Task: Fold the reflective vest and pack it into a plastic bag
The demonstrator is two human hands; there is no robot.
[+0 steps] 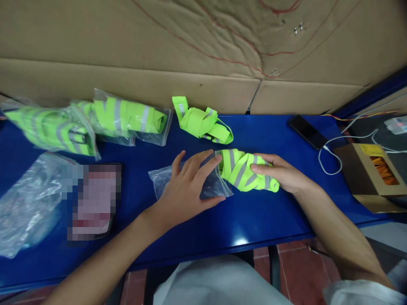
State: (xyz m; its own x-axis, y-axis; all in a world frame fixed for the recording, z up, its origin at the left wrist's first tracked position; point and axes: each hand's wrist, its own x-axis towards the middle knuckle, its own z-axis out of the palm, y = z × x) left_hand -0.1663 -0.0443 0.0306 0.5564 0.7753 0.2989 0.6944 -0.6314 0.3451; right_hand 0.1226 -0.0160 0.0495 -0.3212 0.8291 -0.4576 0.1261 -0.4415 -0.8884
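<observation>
A clear zip plastic bag (210, 184) lies on the blue table, its mouth facing right. My left hand (187, 186) is over it, thumb and forefinger spanning the two ends of the mouth and holding it. At that mouth is the left end of a rolled neon-yellow reflective strap (244, 171) with grey stripes; how far it goes inside is hard to tell. Around the strap's right part my right hand (280, 171) is closed, thumb on top and the fingers partly hidden behind. Behind both hands, a looser neon-yellow strap bundle (200, 123) rests unbagged.
Bagged yellow bundles (121, 116) (51, 129) sit at the back left. Crumpled clear plastic (32, 203) and a phone with a blurred screen (95, 199) lie at left. At right are a black phone (307, 131), a white cable (332, 171) and a cardboard box (365, 169).
</observation>
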